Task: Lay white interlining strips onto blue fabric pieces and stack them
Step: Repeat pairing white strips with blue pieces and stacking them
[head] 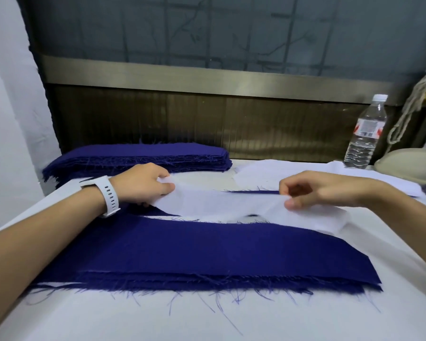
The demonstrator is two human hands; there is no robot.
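Left hand [143, 182] and right hand [312, 189] each pinching one end of white interlining strip [221, 204], mid-frame, above blue fabric stack [207, 254] on bench [133, 321], second blue pile [138, 157] upper left

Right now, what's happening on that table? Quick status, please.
Left hand and right hand pinch white interlining strip by its ends. Strip above near blue stack. Nothing in the way.

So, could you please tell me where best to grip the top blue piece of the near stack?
Probably the right end of the top blue piece, coming from the right: that corner lies flat, uncovered and overhangs the layers beneath, while the left forearm crosses its left end.
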